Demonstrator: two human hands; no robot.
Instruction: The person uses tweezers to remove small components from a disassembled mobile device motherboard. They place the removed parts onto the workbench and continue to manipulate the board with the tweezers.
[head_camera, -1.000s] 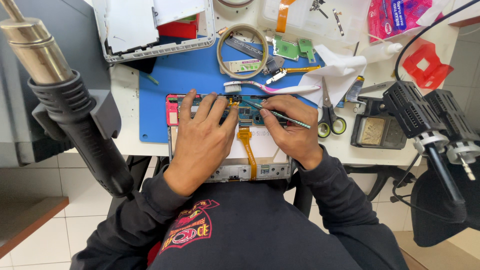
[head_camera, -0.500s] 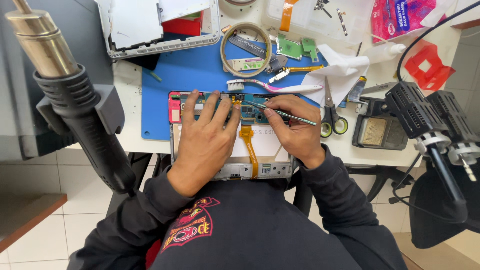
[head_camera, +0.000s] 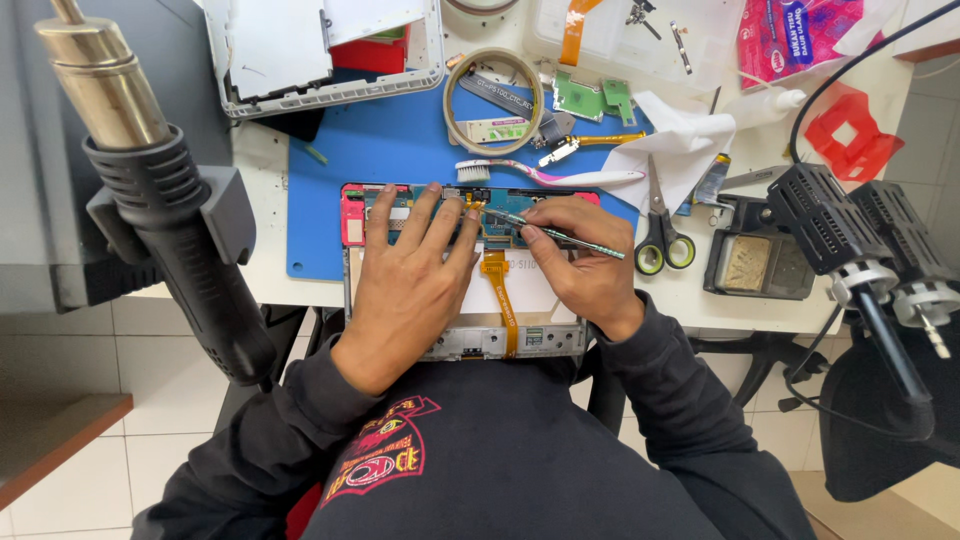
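An opened tablet (head_camera: 460, 340) lies flat at the table's near edge, its circuit board and an orange flex cable (head_camera: 498, 295) exposed. My left hand (head_camera: 415, 265) rests flat on it, fingers spread over the board's left part. My right hand (head_camera: 580, 260) grips a thin metal tool (head_camera: 560, 235), probably tweezers, whose tip points left onto the board near the top of the flex cable. Both sleeves are dark.
A blue work mat (head_camera: 400, 150) lies under the tablet's far end. Behind it are a tape roll (head_camera: 497, 100), a toothbrush (head_camera: 550, 177) and a tablet back cover (head_camera: 320, 50). Scissors (head_camera: 660, 235) lie to the right. A hot-air gun (head_camera: 150, 190) stands left, soldering irons (head_camera: 860, 250) right.
The view has shifted slightly. My right hand and the tool tip have edged a little along the board. My left hand stays pressed on the tablet.
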